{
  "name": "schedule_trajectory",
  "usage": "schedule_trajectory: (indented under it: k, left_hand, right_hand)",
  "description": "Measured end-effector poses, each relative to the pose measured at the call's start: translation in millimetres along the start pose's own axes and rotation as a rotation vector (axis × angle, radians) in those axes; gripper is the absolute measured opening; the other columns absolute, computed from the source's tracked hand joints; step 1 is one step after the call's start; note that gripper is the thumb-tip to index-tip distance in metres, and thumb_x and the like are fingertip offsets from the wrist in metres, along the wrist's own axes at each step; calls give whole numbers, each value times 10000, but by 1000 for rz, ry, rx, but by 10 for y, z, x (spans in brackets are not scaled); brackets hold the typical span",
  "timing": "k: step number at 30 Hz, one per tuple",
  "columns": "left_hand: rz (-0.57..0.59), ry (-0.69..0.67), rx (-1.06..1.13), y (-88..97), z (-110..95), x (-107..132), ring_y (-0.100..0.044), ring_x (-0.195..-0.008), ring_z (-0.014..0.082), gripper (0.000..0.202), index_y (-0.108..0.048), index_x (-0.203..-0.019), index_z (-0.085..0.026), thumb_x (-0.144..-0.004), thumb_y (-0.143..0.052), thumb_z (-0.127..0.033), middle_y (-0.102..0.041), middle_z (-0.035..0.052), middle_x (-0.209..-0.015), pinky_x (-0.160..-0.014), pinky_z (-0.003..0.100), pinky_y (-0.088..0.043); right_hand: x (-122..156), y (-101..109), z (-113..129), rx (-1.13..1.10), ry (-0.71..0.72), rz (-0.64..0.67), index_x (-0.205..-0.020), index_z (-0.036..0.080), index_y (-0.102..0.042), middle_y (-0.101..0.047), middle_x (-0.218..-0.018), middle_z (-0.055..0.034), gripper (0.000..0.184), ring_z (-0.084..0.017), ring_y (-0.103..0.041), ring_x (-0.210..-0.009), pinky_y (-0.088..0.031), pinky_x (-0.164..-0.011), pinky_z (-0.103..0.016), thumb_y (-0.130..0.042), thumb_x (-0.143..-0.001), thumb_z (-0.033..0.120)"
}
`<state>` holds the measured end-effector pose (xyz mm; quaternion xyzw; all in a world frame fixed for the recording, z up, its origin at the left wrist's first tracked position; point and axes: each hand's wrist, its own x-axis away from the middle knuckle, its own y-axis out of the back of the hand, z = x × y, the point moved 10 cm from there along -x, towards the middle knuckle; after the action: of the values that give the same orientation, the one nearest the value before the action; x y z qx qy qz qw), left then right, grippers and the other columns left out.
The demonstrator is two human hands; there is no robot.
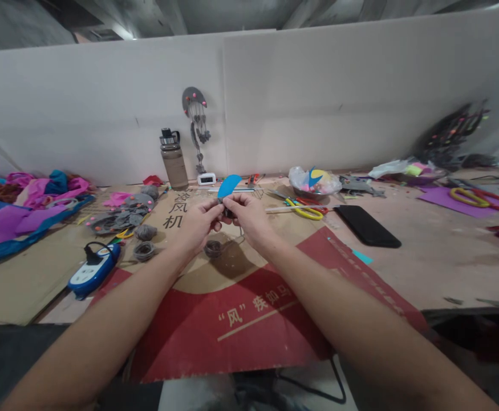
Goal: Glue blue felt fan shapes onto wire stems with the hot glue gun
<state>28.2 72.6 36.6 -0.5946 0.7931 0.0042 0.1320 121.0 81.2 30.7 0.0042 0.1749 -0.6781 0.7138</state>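
Head view: at twelve o'clock a smooth white partition (317,97) backs a pinkish workbench (420,268), where a red-and-brown cardboard sheet (232,357) lies. At the dial's centre, above the cardboard, left hand (204,221) and right hand (249,214) together pinch the base of a flat, curved blue piece (229,187), with coiled dark yarn (213,248) at seven. A tinted bottle (174,165) stands at eleven; at two, a bowl draped in crinkled plastic (333,184) holds blue and yellow pieces (317,176).

Dim, diffuse light, soft shadows, bowed edges.
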Motion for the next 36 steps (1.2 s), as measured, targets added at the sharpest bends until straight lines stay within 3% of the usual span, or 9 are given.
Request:
schedule_trajectory:
  k: [7, 14, 19, 28, 36]
  left_hand:
    - [-131, 28, 58, 150, 62, -18, -638, -563, 116, 158, -605, -793, -119, -684, -675, -210, -660, 55, -729, -451, 173, -425]
    - [-172, 23, 73, 214, 20, -7, -645, -557, 118, 124, -559, -788, -127, -704, -635, -177, -657, 43, -702, -437, 164, -422]
    - [-178, 10, 96, 226, 5, -7, -652, -575, 122, 146, -549, -805, -135, -701, -644, -174, -659, 40, -722, -429, 162, -409]
    - [-125, -33, 118, 145, -68, 13, -664, -648, 136, 165, -554, -790, -135, -700, -673, -204, -670, 47, -744, -567, 215, -504]
    - [-228, -11, 83, 341, -14, -37, -604, -504, 84, 203, -570, -745, -132, -663, -720, -241, -633, 9, -617, -492, 170, -475]
  right_hand:
    - [-63, 31, -60, 48, 40, -20, -710, 179, -560, -517, -616, 37, 191, -62, -438, -524, -303, -464, -201, -603, -684, 363]
    - [-3, 23, 54, 172, 103, -13, -711, 190, -544, -484, -597, 45, 134, -68, -394, -511, -310, -483, -212, -566, -717, 321]
    - [14, 75, 116, 233, 138, -65, -703, 193, -528, -463, -587, 51, 153, -75, -383, -513, -319, -499, -224, -570, -722, 339]
    - [-10, 152, 76, 219, 110, -125, -721, 201, -477, -437, -595, 57, 195, -78, -375, -521, -321, -499, -223, -588, -708, 362]
    - [6, -8, 7, 250, 115, -29, -704, 199, -479, -430, -577, 60, 173, -81, -372, -519, -325, -510, -223, -566, -724, 347]
